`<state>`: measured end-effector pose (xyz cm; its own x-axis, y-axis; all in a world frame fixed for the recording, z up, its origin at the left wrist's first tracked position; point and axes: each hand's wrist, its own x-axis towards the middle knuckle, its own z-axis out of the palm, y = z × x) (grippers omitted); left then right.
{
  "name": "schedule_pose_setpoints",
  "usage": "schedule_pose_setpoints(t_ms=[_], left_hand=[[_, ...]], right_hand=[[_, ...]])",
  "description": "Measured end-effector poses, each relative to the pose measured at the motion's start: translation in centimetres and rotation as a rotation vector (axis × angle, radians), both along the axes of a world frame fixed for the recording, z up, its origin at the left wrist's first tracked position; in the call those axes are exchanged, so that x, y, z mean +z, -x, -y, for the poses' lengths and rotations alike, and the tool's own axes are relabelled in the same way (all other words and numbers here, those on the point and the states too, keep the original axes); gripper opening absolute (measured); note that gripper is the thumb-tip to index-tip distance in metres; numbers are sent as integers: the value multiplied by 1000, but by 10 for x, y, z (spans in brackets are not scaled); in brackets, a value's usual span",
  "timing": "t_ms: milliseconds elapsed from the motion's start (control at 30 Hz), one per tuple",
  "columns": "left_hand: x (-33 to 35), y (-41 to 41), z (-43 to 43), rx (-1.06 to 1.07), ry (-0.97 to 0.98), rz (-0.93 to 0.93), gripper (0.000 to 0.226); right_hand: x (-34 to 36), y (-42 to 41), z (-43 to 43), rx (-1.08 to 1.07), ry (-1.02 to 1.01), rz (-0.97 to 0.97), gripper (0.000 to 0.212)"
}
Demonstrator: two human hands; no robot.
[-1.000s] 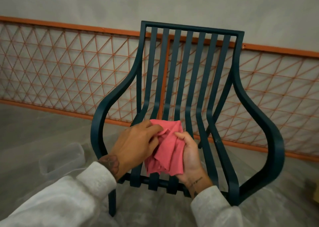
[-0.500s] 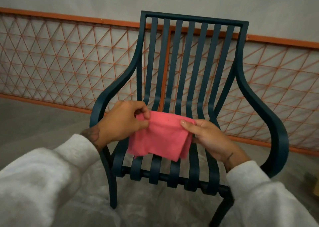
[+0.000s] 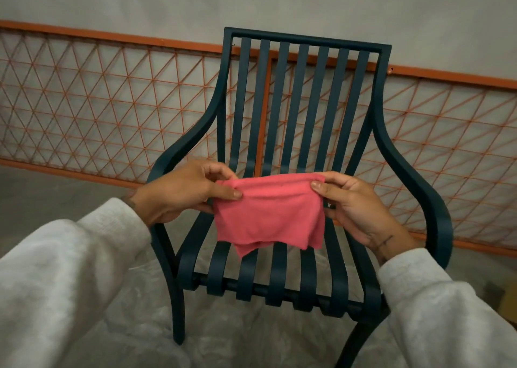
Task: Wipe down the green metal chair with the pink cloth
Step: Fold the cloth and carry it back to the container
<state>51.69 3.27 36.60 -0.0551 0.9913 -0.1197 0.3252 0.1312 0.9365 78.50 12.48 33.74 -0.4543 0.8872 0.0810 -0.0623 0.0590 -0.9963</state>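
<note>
The dark green metal chair (image 3: 305, 93) faces me, with a slatted back, slatted seat and curved armrests. Above the seat I hold the pink cloth (image 3: 268, 213) folded and stretched flat between both hands. My left hand (image 3: 181, 191) pinches its upper left corner between thumb and fingers. My right hand (image 3: 352, 205) pinches the upper right corner the same way. The cloth hangs in the air a little above the seat slats and touches no part of the chair.
An orange wire-mesh fence panel (image 3: 98, 101) runs along the grey wall (image 3: 279, 1) behind the chair. Clear plastic sheeting (image 3: 246, 337) covers the floor under and in front of the chair. A cardboard-coloured object (image 3: 507, 303) shows at the right edge.
The cloth went from a bunched wad between my hands to a folded sheet pulled flat. My hands have moved apart and risen a little above the seat.
</note>
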Motion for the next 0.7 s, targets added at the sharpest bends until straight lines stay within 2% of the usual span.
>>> schedule_pose_setpoints(t_ms=[267, 500, 633, 700], left_hand=[[-4, -4, -1, -45, -131, -121, 28], [-10, 7, -3, 127, -244, -191, 11], [-15, -1, -11, 182, -323, -460, 7], [-14, -14, -14, 216, -360, -528, 17]], right_hand=[[2, -3, -1, -131, -76, 66, 17], [12, -2, 2, -174, -237, 197, 13], [22, 4, 4, -153, -335, 254, 9], [26, 11, 4, -144, -350, 289, 9]])
